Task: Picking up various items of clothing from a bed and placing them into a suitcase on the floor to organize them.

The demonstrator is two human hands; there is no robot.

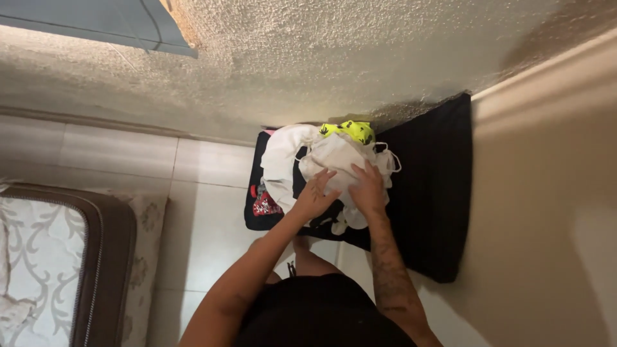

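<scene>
Left hand (315, 193) laid flat, fingers spread, on the near edge of a bundle of white garments (334, 164); right hand (367, 189) pressed palm-down just beside it on the same bundle, neither closed around any fabric as far as visible. Bundle resting directly under both hands on a black cloth-covered surface (430, 193), loosely heaped, not squared off, thin straps trailing off beyond the right hand. Folding or gathering judged part-way: pile collected in one place, still rumpled, edges unaligned. Just beyond the fingertips, a neon yellow patterned item (350, 130) touching the heap, not tucked in. Left of the left hand, a red-and-white printed patch (265, 202) on black fabric. Farther left, tiled floor (199, 193) and a brown-edged patterned cushion (77, 263).
</scene>
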